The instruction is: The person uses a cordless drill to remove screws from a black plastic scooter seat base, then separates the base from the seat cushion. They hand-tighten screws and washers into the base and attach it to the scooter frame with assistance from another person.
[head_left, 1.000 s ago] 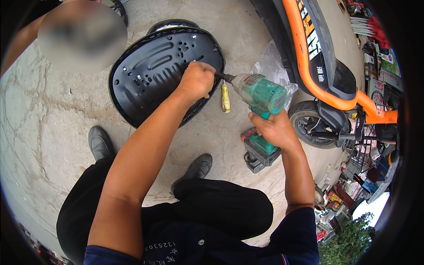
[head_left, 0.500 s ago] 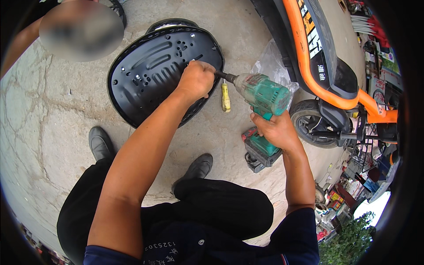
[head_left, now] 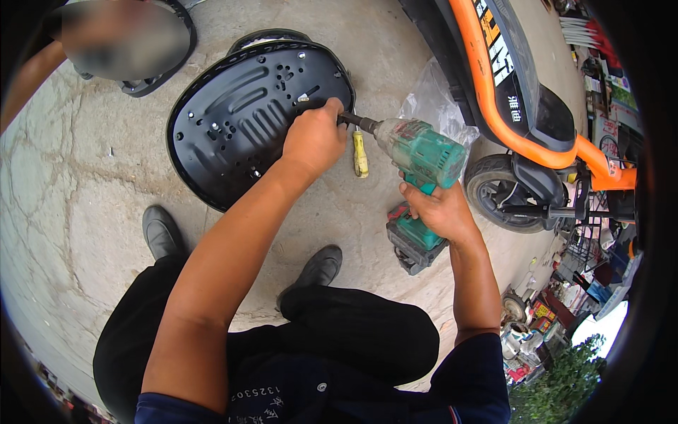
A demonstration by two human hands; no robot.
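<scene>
Firstly, black seat [head_left: 240, 134]: underside up on the floor [head_left: 99, 191]; the work probably goes best with bit [head_left: 361, 123] and drill [head_left: 421, 152] in one straight line, pressure light.
Left hand [head_left: 315, 138]: curled closed around the bit's tip at the seat's right edge; whatever else it pinches is hidden.
Right hand [head_left: 439, 208]: wrapped round the drill's handle [head_left: 418, 181]; trigger pressure cannot be told.

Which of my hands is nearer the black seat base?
Left. Your left hand is over the right edge of the black seat base, by the tip of the green impact driver; your right hand is farther right, gripping the driver.
</scene>
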